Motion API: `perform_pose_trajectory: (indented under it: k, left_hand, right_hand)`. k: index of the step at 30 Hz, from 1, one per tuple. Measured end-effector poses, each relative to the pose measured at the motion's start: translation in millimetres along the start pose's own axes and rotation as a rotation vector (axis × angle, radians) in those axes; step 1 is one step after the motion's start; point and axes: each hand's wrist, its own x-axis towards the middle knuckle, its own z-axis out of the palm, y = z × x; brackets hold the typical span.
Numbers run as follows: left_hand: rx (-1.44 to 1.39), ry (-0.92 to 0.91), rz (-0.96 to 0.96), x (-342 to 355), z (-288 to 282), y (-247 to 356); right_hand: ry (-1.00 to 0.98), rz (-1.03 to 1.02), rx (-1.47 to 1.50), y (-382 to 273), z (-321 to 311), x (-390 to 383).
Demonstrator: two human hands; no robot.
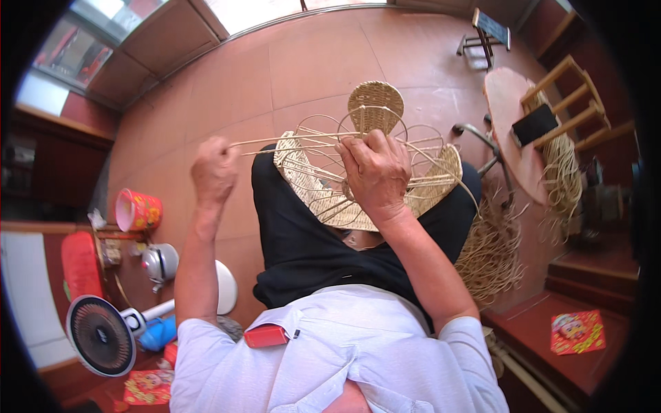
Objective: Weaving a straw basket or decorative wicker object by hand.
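A half-made straw weaving [303, 175] rests across my lap, with a wide curved woven band and many thin looped strands. A small round woven disc [375, 102] stands at its far side. My left hand [212, 172] is a closed fist out to the left, holding the end of a straw strand [296, 139]. That strand runs nearly straight across to my right hand [374, 168]. Over the middle of the weaving, my right hand is closed with thumb and fingers pinching strands at the frame. Its palm hides the exact gripping point.
Loose straw cords [492, 255] lie in a heap right of my leg. Further right are a pale slab table [513, 131], a wooden stool [585, 103] and a cord bundle [561, 172]. At left stand a fan [102, 336], a silver pot [160, 263] and a red bucket [138, 210].
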Motion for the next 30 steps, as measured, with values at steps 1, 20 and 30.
perform_pose_trajectory:
  k: [1, 20, 30]
  left_hand:
    - [0.062, 0.009, -0.033, 5.2, -5.0, -33.2]
    - [-0.268, -0.297, 0.423, 17.9, 2.1, 109.7]
    - [-0.113, -0.12, 0.484, 23.7, 23.9, 56.9]
  right_hand:
    - [-0.003, 0.018, -0.025, 3.3, 0.9, -2.0]
    - [0.064, 0.071, 0.04, -3.5, 6.8, 1.6]
    - [0.108, 0.061, 0.064, -1.9, 11.8, -0.1]
